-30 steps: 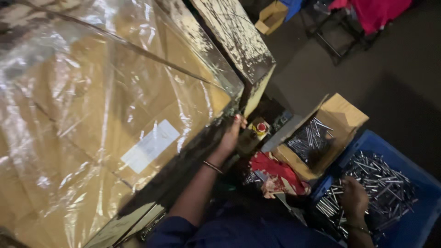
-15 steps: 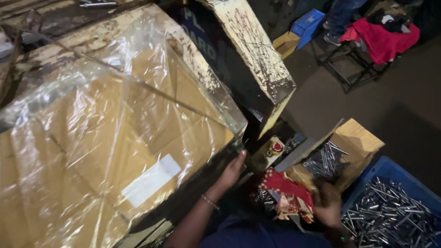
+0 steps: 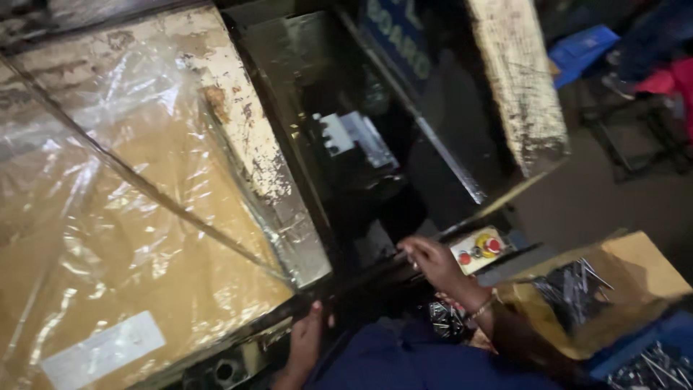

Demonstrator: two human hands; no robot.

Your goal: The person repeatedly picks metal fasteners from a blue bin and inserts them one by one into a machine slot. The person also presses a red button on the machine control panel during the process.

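In the head view, the left hand (image 3: 307, 339) sits low in the frame, left of centre, its fingers curled down over the dark metal edge (image 3: 346, 282) of the machine; the thumb points up, and the grip looks closed on that edge. The right hand (image 3: 433, 261) is just right of centre, touching the same edge further along; its fingers are bent narrow around something small, too dark and blurred to tell what. A thin bracelet (image 3: 480, 309) circles that wrist.

Just beside the right hand, to its right, is a small pale control box (image 3: 478, 250) with red and yellow buttons. The left half of the frame is filled by a large brown carton under clear plastic wrap (image 3: 130, 238), with a white label (image 3: 101, 350) at the lower left. In the lower right stands an open cardboard box of metal rods (image 3: 585, 289), and in the corner a blue crate (image 3: 653, 357) holds more rods. A worn white beam (image 3: 516, 79) crosses the upper right.
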